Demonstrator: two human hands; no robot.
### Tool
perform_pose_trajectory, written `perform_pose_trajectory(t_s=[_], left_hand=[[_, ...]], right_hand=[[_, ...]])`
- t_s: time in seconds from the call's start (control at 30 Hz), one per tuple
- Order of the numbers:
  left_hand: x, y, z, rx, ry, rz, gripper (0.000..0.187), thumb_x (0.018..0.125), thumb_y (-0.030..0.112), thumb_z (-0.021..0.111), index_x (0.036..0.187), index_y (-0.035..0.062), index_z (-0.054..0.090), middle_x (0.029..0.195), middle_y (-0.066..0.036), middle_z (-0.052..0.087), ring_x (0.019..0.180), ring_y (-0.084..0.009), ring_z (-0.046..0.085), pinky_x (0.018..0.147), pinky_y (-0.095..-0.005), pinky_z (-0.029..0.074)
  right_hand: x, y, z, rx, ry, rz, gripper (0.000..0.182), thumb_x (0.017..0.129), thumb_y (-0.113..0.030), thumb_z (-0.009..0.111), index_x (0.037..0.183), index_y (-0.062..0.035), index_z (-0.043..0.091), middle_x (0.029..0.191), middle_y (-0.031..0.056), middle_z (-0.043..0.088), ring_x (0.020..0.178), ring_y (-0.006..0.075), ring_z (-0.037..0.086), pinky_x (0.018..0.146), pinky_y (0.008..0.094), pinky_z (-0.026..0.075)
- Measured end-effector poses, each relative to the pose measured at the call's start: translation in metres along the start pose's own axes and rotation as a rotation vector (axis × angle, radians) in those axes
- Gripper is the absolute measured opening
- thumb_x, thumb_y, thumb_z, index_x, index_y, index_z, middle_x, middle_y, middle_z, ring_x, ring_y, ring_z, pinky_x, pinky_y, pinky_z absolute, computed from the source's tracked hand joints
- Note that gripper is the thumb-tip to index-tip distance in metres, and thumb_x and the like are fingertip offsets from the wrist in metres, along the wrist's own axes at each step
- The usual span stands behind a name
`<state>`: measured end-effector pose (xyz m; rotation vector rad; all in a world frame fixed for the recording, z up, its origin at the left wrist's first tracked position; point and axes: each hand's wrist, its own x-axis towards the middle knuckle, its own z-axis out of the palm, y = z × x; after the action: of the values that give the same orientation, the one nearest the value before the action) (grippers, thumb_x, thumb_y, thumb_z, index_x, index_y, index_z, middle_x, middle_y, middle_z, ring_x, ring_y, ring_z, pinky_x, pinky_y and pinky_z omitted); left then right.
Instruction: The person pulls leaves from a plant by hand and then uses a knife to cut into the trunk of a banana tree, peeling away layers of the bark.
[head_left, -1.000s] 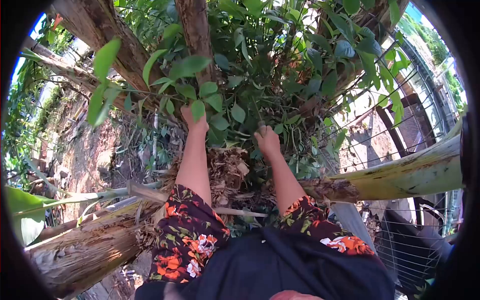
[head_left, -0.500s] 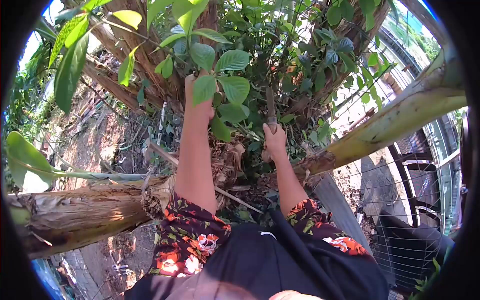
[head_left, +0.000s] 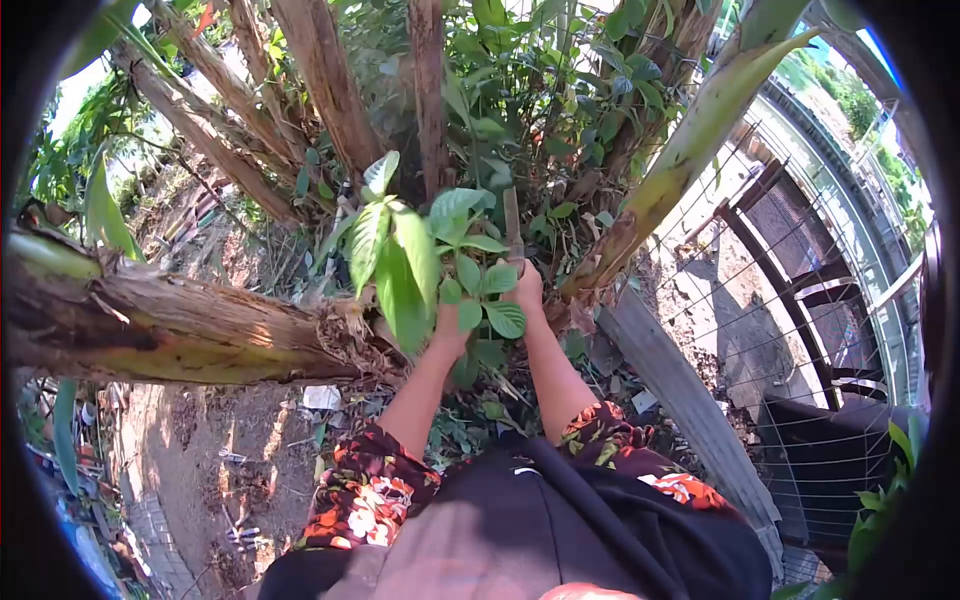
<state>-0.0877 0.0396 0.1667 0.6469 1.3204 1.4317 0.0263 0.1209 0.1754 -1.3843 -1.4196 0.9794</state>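
Note:
My left hand [head_left: 450,325] is low in the middle, largely behind the leaves of a green leafy stem [head_left: 405,265] that it grips; the fingers themselves are covered. Close beside it on the right, my right hand [head_left: 527,288] is wrapped around the handle of a knife. The knife's dull, narrow blade [head_left: 512,220] points up and away, toward the plants. Leaves [head_left: 490,290] hang over the gap between both hands, so whether the hands touch is hidden.
A thick banana-like trunk [head_left: 200,330] lies across the left. Another green stem [head_left: 665,180] slants up on the right. Brown upright stalks [head_left: 330,80] stand ahead. A grey board [head_left: 680,410] and wire fencing [head_left: 800,330] are at the right.
My left hand has come down and toward me, bringing the leafy stem along, and now sits beside my right hand. The right hand has shifted slightly left and lower, keeping the knife.

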Motion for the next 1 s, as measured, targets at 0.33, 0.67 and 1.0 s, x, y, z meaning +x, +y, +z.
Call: perform_pose_trajectory(t_s=[0.33,0.67,1.0], left_hand=[[-0.020,-0.098,-0.053,0.916,0.058,0.475,0.027,0.072,0.021,0.055,0.078,-0.0045,0.057,0.070,-0.025,0.056,0.069,-0.0395,0.056,0.058,-0.0462,0.042],[0.023,-0.207,-0.151,1.729,-0.542,-0.729,0.041,0.071,0.022,0.057,0.111,0.0137,0.055,0.122,-0.007,0.048,0.111,-0.0226,0.047,0.094,-0.0446,0.033],[-0.010,-0.010,-0.025,1.496,-0.752,-0.497,0.054,0.073,0.045,0.060,0.107,0.0044,0.055,0.102,-0.012,0.058,0.087,-0.0254,0.058,0.072,-0.0342,0.048]], right_hand=[[-0.060,-0.004,0.002,0.203,-0.143,0.110,0.023,0.079,-0.023,0.058,0.084,-0.0014,0.052,0.070,0.0081,0.055,0.066,0.0178,0.053,0.063,0.0321,0.042],[-0.058,0.010,-0.010,0.262,-0.132,-0.172,0.013,0.083,-0.016,0.052,0.080,-0.0043,0.047,0.062,-0.0002,0.045,0.048,0.0082,0.043,0.040,0.0251,0.034],[-0.013,-0.066,-0.033,0.421,-0.008,0.210,0.024,0.086,-0.028,0.049,0.079,-0.0069,0.042,0.056,0.0004,0.043,0.040,0.0083,0.042,0.035,0.0228,0.034]])
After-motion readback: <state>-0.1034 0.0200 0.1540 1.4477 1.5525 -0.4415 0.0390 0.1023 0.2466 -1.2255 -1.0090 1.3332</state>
